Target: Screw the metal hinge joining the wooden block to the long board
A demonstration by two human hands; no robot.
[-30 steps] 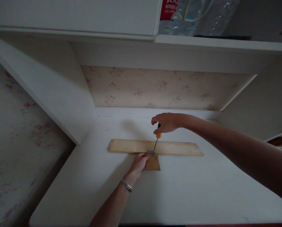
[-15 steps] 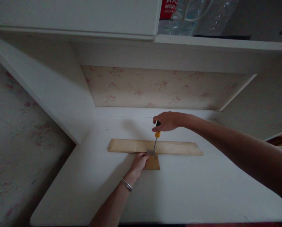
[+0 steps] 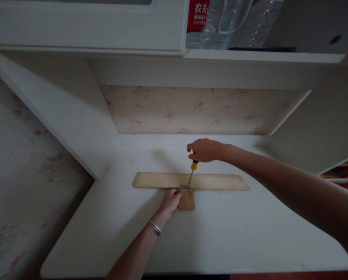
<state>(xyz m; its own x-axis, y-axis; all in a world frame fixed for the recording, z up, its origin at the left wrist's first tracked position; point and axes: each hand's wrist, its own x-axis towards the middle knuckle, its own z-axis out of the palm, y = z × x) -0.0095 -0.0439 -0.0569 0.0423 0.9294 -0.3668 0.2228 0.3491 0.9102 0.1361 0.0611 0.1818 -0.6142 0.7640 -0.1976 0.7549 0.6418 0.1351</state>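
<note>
Little has shifted since a moment ago: the view has dipped slightly, and both hands stay where they were, the screwdriver leaning at much the same tilt.

Furthest left, a white side panel walls in the desk. On the desk lies a long wooden strip, flat and running left to right; it looks thin, stiff and light, likely to skid on the smooth surface unless pinned. The left hand, a silver bangle on its wrist, is curled with fingertips pressing at the joint where a small wooden block butts against the strip's near edge. A small metal hinge bridges the two pieces; it seems fiddly and prone to slide, so holding right beside it makes sense. The screwdriver, orange at the collar, stands tipped on the hinge. The right hand is closed over the top of the handle, the sensible place to bear down and twist. Above, on a shelf, stand clear plastic bottles.
</note>
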